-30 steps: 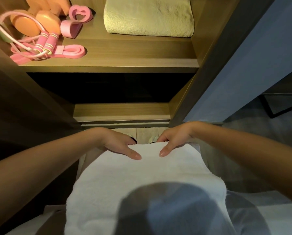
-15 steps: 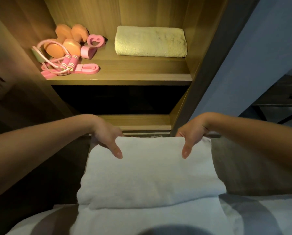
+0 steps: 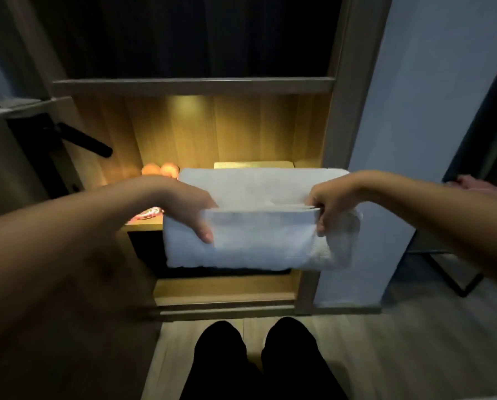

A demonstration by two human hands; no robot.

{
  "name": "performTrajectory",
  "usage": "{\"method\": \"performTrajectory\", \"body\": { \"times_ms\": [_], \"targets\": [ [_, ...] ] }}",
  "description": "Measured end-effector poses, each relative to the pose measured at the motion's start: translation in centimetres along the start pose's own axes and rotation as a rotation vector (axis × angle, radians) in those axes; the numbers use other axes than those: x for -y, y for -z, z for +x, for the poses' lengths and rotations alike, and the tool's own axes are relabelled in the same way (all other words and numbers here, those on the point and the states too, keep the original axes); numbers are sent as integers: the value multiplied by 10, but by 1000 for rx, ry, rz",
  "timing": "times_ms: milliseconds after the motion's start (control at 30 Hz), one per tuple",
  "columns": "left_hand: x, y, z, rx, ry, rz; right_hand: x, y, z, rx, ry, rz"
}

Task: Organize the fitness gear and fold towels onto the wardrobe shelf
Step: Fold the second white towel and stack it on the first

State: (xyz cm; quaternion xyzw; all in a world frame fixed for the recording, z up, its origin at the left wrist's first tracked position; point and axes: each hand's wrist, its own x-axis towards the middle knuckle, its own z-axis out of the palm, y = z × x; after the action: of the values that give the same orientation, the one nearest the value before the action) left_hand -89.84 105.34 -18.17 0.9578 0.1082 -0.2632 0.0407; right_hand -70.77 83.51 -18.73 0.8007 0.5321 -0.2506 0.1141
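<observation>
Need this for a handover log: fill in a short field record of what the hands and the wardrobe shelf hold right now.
held item: folded white towel, held up in front of the lit shelf
left hand: grips the towel's left end
right hand: grips its right end
on shelf: orange dumbbells, yellow towel, pink gear, all mostly hidden
white towel shelved: not yet

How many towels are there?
2: a white towel gripped by the left hand and right hand; a yellowish towel behind it on the shelf, mostly hidden. More may hide.
</observation>
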Motion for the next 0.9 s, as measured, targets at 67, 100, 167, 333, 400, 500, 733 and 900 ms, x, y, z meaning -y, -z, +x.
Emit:
{"method": "performTrajectory", "body": {
  "times_ms": [67, 100, 167, 333, 400, 500, 733, 900],
  "targets": [
    [3, 19, -14, -65, -5, -31, -2, 10, -12, -29, 2, 119],
    [5, 27, -17, -120, 23, -6, -2, 16, -16, -57, -4, 163],
    [6, 43, -16, -291, 73, 90, -2, 33, -22, -187, -8, 180],
    [14, 67, -19, -878, 177, 338, 4, 63, -20, -802, -112, -188],
    [19, 68, -23, -998, 192, 341, 5, 62, -17, -1004, -115, -253],
    [24, 57, -23, -885, 202, 247, 1, 61, -15, -946, -34, -259],
    [38, 37, -27, -561, 115, 50, -14, 34, -16, -554, 39, 143],
    [55, 9, -48, -555, 139, -559, -41, 7, -21, -540, 23, 563]
  ]
}}
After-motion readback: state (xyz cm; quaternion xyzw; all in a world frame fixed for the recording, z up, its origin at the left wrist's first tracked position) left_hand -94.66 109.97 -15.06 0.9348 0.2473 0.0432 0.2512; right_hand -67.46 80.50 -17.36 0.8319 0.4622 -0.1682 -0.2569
